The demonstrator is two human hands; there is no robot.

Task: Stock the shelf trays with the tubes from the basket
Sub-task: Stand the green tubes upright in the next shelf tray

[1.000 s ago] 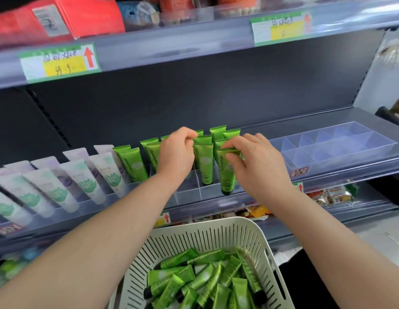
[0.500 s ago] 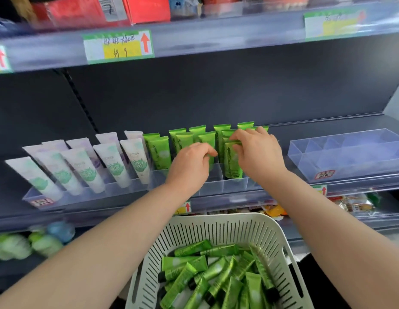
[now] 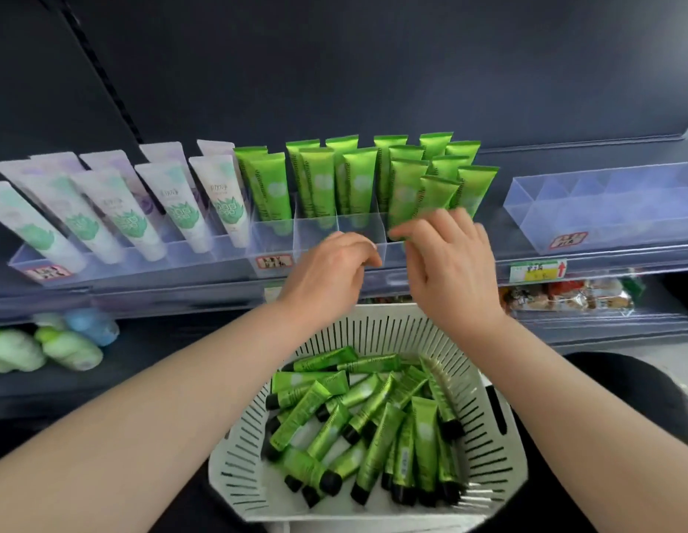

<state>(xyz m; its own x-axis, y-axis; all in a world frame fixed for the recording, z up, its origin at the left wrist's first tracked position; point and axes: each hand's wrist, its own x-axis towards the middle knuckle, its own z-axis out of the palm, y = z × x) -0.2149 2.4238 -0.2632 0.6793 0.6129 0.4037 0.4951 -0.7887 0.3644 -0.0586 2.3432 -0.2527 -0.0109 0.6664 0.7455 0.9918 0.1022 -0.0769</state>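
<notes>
Several green tubes (image 3: pixel 357 178) stand upright in the clear divided shelf tray (image 3: pixel 319 234). My right hand (image 3: pixel 450 263) is at the tray's front right, its fingertips against the lower end of a green tube (image 3: pixel 405 194) standing in the tray. In front of the tray's middle, my left hand (image 3: pixel 330 267) hovers with loosely curled fingers and holds nothing. Below my hands is the white slotted basket (image 3: pixel 377 321), with several more green tubes (image 3: pixel 373 421) lying loose in it.
A clear tray of white tubes (image 3: pixel 115 217) stands to the left. At the right, another clear divided tray (image 3: pixel 603 213) holds nothing. The lower shelf carries pale bottles (image 3: pixel 65 348) on the left and snack packs (image 3: pixel 565 298) on the right.
Both hands dropped from the tube tops to the tray's front edge. My left hand let go of its tube. My right hand's tube now stands in the tray. The view tilted downward.
</notes>
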